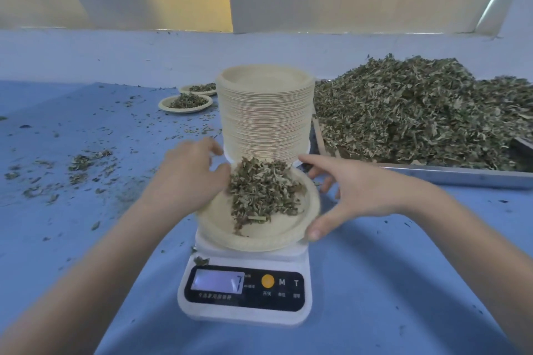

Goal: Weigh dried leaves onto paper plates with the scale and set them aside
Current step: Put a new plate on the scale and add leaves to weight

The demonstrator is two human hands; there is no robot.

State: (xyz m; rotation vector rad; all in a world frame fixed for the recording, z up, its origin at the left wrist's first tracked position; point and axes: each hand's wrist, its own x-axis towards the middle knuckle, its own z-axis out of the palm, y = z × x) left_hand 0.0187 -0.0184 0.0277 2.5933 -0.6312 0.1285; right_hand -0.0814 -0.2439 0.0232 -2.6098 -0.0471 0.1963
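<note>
A paper plate [219, 219] with a heap of dried leaves [264, 190] sits on the white digital scale [245, 294]. The left hand [190, 173] grips its left rim, fingers curled. The right hand [352, 190] grips its right rim, thumb near, fingers behind. Behind the scale stands a tall plate stack [265, 112].

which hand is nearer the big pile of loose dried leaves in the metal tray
Right. The right hand is at the loaded plate's right rim, on the pile's side; the left hand is at the plate's left edge, farther away.
</note>
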